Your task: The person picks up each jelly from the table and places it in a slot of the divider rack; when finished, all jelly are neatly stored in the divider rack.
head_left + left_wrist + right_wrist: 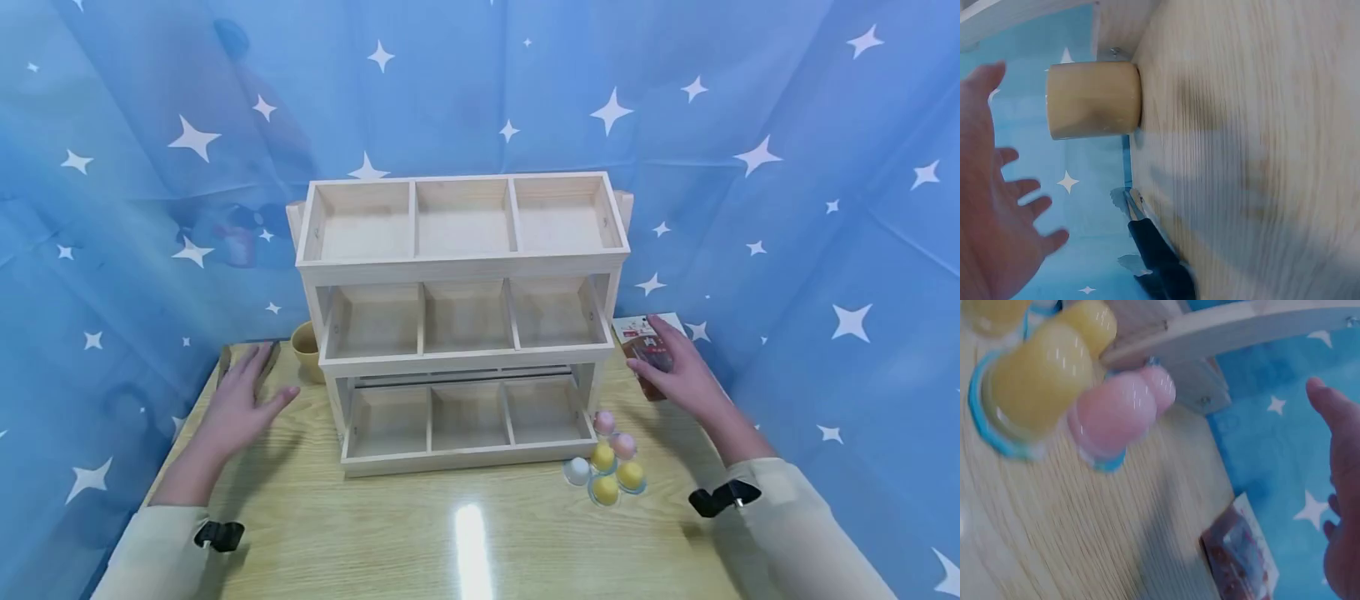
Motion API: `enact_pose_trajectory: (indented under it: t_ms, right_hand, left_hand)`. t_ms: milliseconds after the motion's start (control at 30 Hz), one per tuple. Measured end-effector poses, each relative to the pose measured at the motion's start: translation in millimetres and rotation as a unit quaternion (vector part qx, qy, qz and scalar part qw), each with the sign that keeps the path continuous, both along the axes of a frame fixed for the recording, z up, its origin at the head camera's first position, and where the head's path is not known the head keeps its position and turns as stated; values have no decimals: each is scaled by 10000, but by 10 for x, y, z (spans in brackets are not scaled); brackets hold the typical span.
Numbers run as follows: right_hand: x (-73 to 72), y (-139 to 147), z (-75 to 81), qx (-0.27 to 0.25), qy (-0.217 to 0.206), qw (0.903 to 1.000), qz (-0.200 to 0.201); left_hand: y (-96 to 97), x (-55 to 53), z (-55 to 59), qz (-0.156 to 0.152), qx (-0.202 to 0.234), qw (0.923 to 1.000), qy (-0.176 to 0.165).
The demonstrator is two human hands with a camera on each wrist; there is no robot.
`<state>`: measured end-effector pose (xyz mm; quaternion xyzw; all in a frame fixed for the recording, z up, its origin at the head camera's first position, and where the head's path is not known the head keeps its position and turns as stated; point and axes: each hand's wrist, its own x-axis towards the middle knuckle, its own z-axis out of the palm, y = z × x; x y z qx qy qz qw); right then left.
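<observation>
Left hand [242,407]: fingers spread, thumb apart. Right hand [684,377]: thumb clear of the fingers; finger spacing, cannot tell. From left hand: tan cylindrical cup [1094,100] at two o'clock; dark-handled object [1152,242] close by, kind unclear. From right: flat brown-and-white packet [649,353] at ten o'clock, near; glossy domed yellow, pink and white capsules [602,457] at seven. Between hands: pale wooden three-tier rack [465,269], upright on light wood-grain table [360,533].

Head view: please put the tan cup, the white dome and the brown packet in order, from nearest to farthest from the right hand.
1. Brown packet: by the right hand, right of the shelf.
2. White dome: in front of the shelf's right end.
3. Tan cup: left of the shelf.
</observation>
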<state>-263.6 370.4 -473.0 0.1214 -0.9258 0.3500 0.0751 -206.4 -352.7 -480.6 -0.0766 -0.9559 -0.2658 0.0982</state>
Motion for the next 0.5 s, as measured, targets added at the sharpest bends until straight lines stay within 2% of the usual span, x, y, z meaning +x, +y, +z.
enact_pose_trajectory:
  t_ms: [67,200,333,500]
  right_hand:
    - [41,-53,8,-412,-304,9987,-37]
    - [102,-132,19,-1046,-717,9919,-51]
    - [112,-171,0,-1343,-682,9886,29]
    - [164,-217,-18,-1463,-563,9876,-37]
  left_hand:
    - [16,20,-20,-198,618,9977,-194]
    - [71,70,-39,-412,1582,9854,-482]
    - [150,126,-41,-513,2190,9731,-491]
    - [238,158,-57,-689,2829,9562,-283]
